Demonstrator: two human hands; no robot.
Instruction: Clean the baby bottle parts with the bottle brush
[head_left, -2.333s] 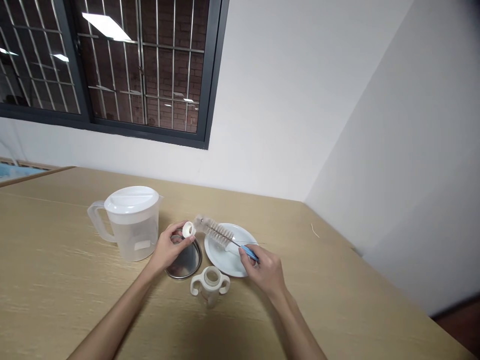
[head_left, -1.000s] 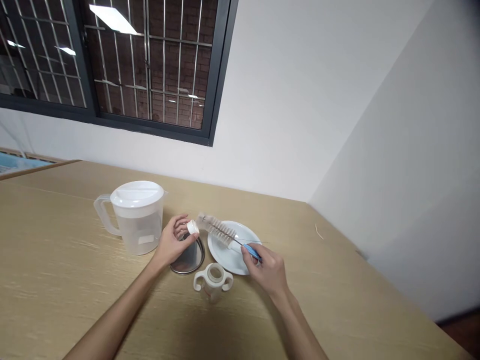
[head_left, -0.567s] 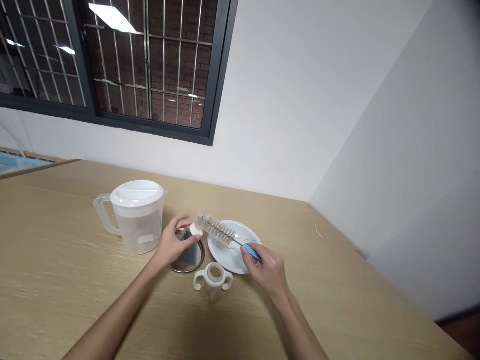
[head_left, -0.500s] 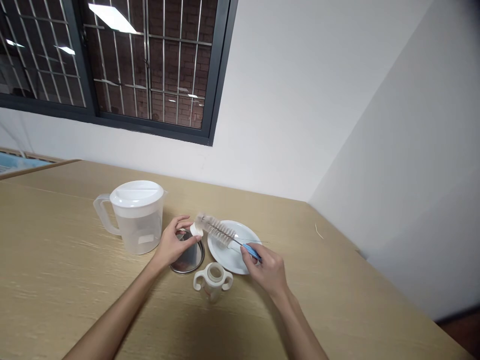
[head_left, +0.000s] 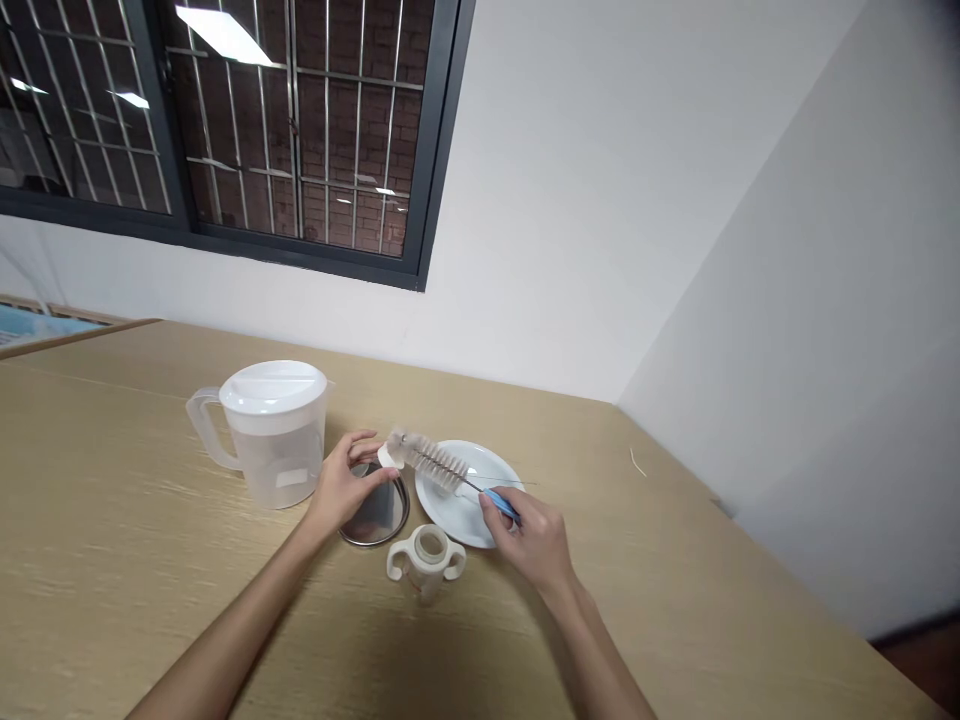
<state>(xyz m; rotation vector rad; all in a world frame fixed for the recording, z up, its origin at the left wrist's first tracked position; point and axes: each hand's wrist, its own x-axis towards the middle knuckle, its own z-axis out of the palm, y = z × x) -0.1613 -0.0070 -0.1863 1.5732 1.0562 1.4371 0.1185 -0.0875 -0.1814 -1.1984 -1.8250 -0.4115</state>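
Between the thumb and fingers of my left hand [head_left: 346, 484] is a small white cap [head_left: 389, 457], held above a round metal tray [head_left: 381, 516]. My right hand [head_left: 534, 535] is closed round the blue handle of a bottle brush [head_left: 442, 467]. The brush's pale bristles point left, and their tip meets the cap; whether it is inside or only against it I cannot tell. Under the bristles lies a white plate [head_left: 480, 515]. Nearer to me a baby bottle with two side handles [head_left: 427, 560] stands upright, its mouth uncovered.
A clear plastic pitcher [head_left: 277, 455] with a white lid stands left of the tray, its handle to the left. A thin wire projects over the plate's right rim. A short pale strand [head_left: 637, 462] lies at the right. Walls and a barred window [head_left: 300, 130] bound the table.
The brush tip and the cap have shifted very slightly to the left together. Both hands keep their grips, and the other things stay in place.
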